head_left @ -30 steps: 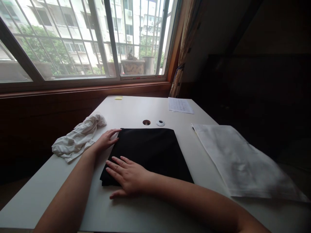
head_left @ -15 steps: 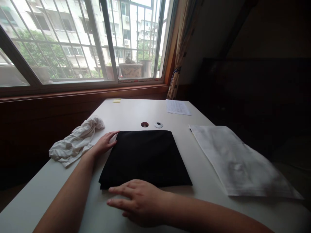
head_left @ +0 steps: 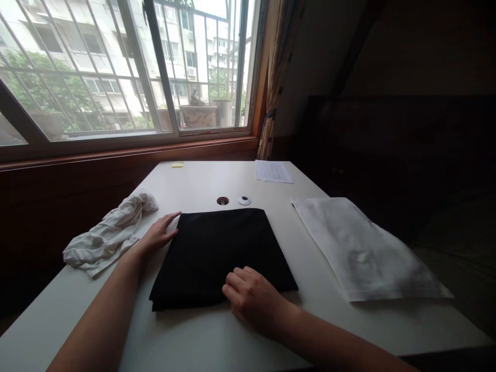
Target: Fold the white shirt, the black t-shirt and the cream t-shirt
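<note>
Left hand [head_left: 156, 235], fingers apart, and curled right hand [head_left: 251, 299], grip unclear, apparently straighten folded black cloth [head_left: 217, 245]; next move calls for even pressure.

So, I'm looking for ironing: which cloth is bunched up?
The white cloth left of the left hand, all creases; the black cloth is folded and the pale piece at right lies spread.

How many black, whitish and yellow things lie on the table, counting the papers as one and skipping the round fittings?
Black: 1, the folded cloth
Whitish: 3, the crumpled cloth, the flat cloth and the papers
Yellow: 1, the small note
Total: 5
</note>
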`<state>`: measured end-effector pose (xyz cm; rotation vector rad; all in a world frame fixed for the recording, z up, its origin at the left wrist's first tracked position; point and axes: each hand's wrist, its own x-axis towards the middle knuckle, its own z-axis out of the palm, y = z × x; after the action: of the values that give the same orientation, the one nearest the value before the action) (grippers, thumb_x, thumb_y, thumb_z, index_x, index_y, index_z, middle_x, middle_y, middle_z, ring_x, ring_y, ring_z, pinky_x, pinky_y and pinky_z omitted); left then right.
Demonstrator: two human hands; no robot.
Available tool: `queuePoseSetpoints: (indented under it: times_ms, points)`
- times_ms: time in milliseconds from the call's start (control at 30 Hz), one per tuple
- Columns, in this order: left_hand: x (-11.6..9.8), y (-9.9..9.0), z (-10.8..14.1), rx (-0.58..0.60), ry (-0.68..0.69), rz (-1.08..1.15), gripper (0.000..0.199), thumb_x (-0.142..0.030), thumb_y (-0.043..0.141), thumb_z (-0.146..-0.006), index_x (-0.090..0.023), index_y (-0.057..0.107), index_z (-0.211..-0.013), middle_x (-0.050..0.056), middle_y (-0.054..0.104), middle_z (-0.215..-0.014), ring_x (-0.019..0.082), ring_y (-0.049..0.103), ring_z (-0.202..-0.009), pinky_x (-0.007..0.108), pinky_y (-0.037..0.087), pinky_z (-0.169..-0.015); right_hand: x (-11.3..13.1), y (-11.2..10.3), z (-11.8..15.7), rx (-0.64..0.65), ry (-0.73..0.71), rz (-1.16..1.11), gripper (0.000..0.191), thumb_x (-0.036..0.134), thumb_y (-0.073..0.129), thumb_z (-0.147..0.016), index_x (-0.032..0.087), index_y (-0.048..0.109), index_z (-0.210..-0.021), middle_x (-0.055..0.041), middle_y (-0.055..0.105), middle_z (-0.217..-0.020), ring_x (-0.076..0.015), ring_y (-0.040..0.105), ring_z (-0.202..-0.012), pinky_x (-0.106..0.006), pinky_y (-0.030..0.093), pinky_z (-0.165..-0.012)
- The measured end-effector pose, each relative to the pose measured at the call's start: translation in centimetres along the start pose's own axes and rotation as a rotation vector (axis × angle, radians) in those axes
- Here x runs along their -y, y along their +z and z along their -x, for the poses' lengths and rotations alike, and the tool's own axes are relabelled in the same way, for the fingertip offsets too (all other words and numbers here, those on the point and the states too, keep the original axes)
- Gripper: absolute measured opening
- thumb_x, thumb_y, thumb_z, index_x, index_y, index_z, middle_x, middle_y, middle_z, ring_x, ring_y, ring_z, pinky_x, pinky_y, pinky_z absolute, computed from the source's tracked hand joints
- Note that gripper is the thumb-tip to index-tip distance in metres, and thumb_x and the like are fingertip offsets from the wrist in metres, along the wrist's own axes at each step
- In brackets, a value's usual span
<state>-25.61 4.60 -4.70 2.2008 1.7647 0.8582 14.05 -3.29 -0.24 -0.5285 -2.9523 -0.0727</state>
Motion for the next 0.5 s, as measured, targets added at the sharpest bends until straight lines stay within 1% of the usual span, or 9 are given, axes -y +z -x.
queuePoseSetpoints:
  times_ms: [133,200,267,367,433,500]
  points:
    - [-1.5,-0.2,0.0,0.013,-0.031,0.063,0.064,-0.061,0.052,-0.094,-0.020,0.056,-0.143,0.014,0.061,-0.141,0.034,0.056,-0.131,0.052,0.043,-0.112,-1.4,-0.1,2.1,-0.017,-0.051,-0.105,0.012,0.016,0.061,-0.087,0.020,0.060,-0.098,-0.0032,0.063,-0.099,-0.0199,0.054,-0.090,-0.036,0.040,-0.081]
    - [-2.7,-0.2,0.0,0.039,-0.045,0.097,0.061,-0.062,0.055,-0.094,-0.023,0.059,-0.140,0.012,0.063,-0.137,0.034,0.057,-0.129,0.051,0.045,-0.111,-2.3,0.0,3.7,-0.033,-0.054,-0.137,0.015,0.014,0.061,-0.086,0.021,0.060,-0.099,-0.0017,0.064,-0.099,-0.0188,0.054,-0.090,-0.035,0.039,-0.083]
    - [-4.0,0.0,0.1,0.081,-0.036,0.158,0.058,-0.060,0.059,-0.093,-0.024,0.061,-0.138,0.011,0.066,-0.130,0.032,0.061,-0.122,0.049,0.048,-0.107,-3.5,0.1,5.6,-0.058,-0.024,-0.145,0.017,0.010,0.060,-0.085,0.022,0.061,-0.098,-0.0006,0.065,-0.098,-0.0181,0.054,-0.090,-0.035,0.040,-0.086]
    - [-6.1,0.5,0.1,0.181,-0.007,0.292,0.056,-0.054,0.063,-0.094,-0.024,0.057,-0.141,0.009,0.069,-0.118,0.024,0.067,-0.099,0.040,0.056,-0.090,-5.9,0.0,8.6,-0.115,0.080,-0.107,0.023,0.005,0.059,-0.083,0.022,0.064,-0.098,-0.0017,0.066,-0.100,-0.0191,0.057,-0.093,-0.038,0.041,-0.091]
    - [-7.6,0.8,0.0,0.255,0.005,0.352,0.058,-0.050,0.064,-0.094,-0.025,0.052,-0.146,0.008,0.068,-0.113,0.018,0.065,-0.084,0.034,0.057,-0.079,-7.8,-0.3,10.7,-0.140,0.185,-0.055,0.028,0.001,0.056,-0.084,0.022,0.066,-0.101,-0.0038,0.067,-0.104,-0.0214,0.059,-0.099,-0.039,0.043,-0.091]
    - [-9.4,1.1,0.0,0.357,0.027,0.391,0.058,-0.043,0.065,-0.094,-0.026,0.050,-0.148,0.005,0.069,-0.105,0.016,0.062,-0.076,0.031,0.054,-0.073,-9.8,-0.5,12.4,-0.154,0.320,0.007,0.031,0.000,0.053,-0.086,0.022,0.067,-0.103,-0.0057,0.067,-0.108,-0.0242,0.060,-0.104,-0.040,0.045,-0.090]
